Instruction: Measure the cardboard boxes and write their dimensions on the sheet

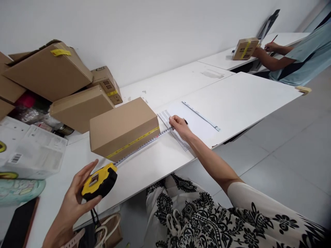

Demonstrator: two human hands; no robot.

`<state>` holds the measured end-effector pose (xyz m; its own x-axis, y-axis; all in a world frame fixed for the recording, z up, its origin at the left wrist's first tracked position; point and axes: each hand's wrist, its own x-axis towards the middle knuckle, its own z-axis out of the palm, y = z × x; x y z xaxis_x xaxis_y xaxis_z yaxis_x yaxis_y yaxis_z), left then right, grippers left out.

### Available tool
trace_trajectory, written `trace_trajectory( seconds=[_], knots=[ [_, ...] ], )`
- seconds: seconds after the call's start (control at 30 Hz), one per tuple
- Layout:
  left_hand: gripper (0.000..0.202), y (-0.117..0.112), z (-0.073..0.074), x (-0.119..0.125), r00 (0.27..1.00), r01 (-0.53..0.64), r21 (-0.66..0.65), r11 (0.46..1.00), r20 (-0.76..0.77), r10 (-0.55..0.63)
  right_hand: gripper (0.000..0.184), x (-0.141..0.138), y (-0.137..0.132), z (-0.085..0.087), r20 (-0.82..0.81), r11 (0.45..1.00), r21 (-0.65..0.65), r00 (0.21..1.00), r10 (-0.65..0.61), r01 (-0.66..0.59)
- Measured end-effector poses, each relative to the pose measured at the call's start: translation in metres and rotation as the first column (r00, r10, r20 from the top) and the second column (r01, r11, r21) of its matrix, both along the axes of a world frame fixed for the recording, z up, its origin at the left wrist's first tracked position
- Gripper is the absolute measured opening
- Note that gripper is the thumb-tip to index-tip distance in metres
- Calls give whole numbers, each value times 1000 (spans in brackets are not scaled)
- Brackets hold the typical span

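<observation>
My left hand (73, 196) grips the yellow and black case of a tape measure (100, 181) near the table's front edge. From the case its metal blade (139, 148) runs out to the right along the front of a closed cardboard box (124, 127), which has a yellow tape strip on its lower side. My right hand (179, 126) pinches the blade's far end, beyond the box's right corner. A small black thing shows by that hand; I cannot make out what it is. Under the right hand lie printed sheets (182, 141), partly covered by it.
Cardboard boxes (49, 69) are piled at the left, beside a white carton (33, 148). A dark flat device (20, 224) lies at lower left. A ruler-like strip (200, 115) rests on white paper. At far right another person (297, 58) holds a pen beside a small box (245, 49).
</observation>
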<state>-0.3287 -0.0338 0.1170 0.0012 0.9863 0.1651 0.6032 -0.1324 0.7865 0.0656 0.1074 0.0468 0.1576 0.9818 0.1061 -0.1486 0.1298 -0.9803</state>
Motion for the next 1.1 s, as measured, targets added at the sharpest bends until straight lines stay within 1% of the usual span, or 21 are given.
trace_trajectory(
  seconds=[0.07, 0.1, 0.13, 0.2, 0.27, 0.33, 0.4, 0.43, 0.5, 0.57, 0.63, 0.73, 0.8, 0.9, 1.03, 1.1],
  knots=[
    [92, -2, 0, -2, 988, -6, -94, 996, 153, 20, 60, -1, -2, 4, -21, 1000, 4, 1000, -1, 1],
    [93, -3, 3, -3, 979, -13, -120, 993, 202, 37, 59, -1, -5, 9, -39, 1000, 14, 999, 2, -1],
    [93, -4, 6, -5, 972, -29, -134, 991, 229, 59, 57, 0, -7, 17, -56, 999, 33, 998, 7, -5],
    [95, -3, 18, -10, 959, -60, -139, 988, 268, 96, 54, 0, -7, 37, -72, 996, 94, 997, 17, -10],
    [98, 6, 32, -15, 939, -99, -86, 991, 322, 122, 51, -3, 1, 61, -54, 985, 170, 998, 20, -11],
    [104, 22, 47, -19, 916, -164, 11, 986, 374, 148, 48, -11, 19, 81, -32, 973, 229, 999, 26, -18],
    [104, 42, 60, -20, 887, -243, 79, 967, 421, 189, 43, -22, 43, 94, -29, 969, 243, 998, 63, -54],
    [102, 53, 65, -20, 872, -279, 88, 956, 441, 214, 40, -28, 55, 97, -34, 969, 234, 995, 88, -78],
    [95, 71, 70, -21, 844, -344, 74, 936, 462, 274, 33, -38, 73, 97, -59, 972, 199, 989, 137, -123],
    [87, 86, 70, -24, 826, -406, 48, 912, 446, 344, 26, -45, 82, 91, -85, 975, 154, 981, 175, -160],
    [77, 96, 65, -29, 817, -451, 17, 892, 410, 405, 18, -49, 84, 83, -78, 975, 115, 977, 201, -191],
    [52, 105, 57, -37, 793, -476, -35, 879, 416, 445, 8, -50, 82, 77, 14, 971, 72, 974, 227, -227],
    [39, 109, 55, -42, 756, -494, -75, 867, 456, 470, 10, -50, 83, 77, 88, 961, 52, 960, 265, -270],
    [34, 112, 56, -44, 703, -527, -116, 842, 498, 508, 13, -52, 89, 80, 165, 937, 41, 927, 337, -348],
    [34, 111, 66, -42, 697, -513, -140, 847, 507, 507, 16, -49, 93, 76, 162, 897, 25, 887, 432, -441],
    [29, 109, 70, -40, 670, -513, -153, 845, 543, 506, 23, -45, 91, 72, 152, 860, 50, 855, 496, -507]
  ],
)
